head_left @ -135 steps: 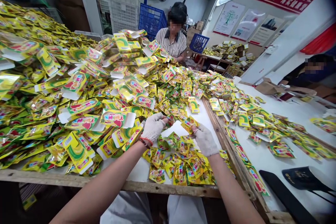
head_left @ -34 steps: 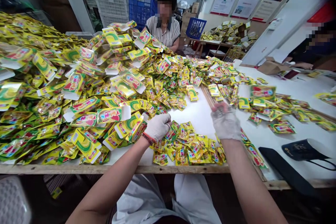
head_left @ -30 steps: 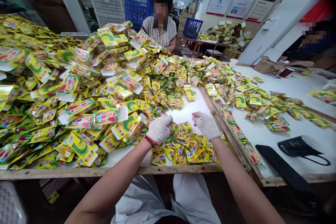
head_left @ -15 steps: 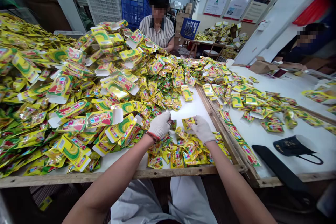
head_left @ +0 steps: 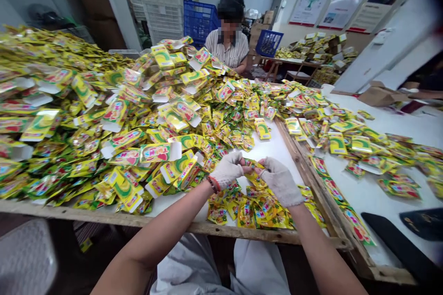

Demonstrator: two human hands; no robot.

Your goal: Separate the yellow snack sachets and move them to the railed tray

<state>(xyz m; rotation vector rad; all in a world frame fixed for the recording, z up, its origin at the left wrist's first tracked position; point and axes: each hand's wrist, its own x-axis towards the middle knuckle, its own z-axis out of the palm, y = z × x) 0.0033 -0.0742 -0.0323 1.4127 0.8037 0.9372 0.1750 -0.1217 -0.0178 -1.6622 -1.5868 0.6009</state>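
Observation:
My left hand (head_left: pixel 228 170), in a white fingerless glove with a beaded bracelet at the wrist, is closed with its fingertips at one end of a small yellow packet (head_left: pixel 254 164). My right hand (head_left: pixel 281 183), gloved the same way, pinches the packet's other end. Much of the packet is hidden by the fingers. Below both hands lies a loose heap of yellow fruit-printed packets (head_left: pixel 266 209) along the wooden table edge. To the left of my left hand are open-ended yellow cartons (head_left: pixel 161 152) on a large pile.
A wooden divider strip (head_left: pixel 301 163) runs along the right of my work area. Beyond it lie more packets and cartons, a black flat object (head_left: pixel 391 239) and a dark mug (head_left: pixel 424 223). A co-worker (head_left: pixel 228 48) sits behind the pile, near blue crates (head_left: pixel 200 20).
My hands have come together on the small packet, which the right hand held apart from the left before. The camera view has turned left.

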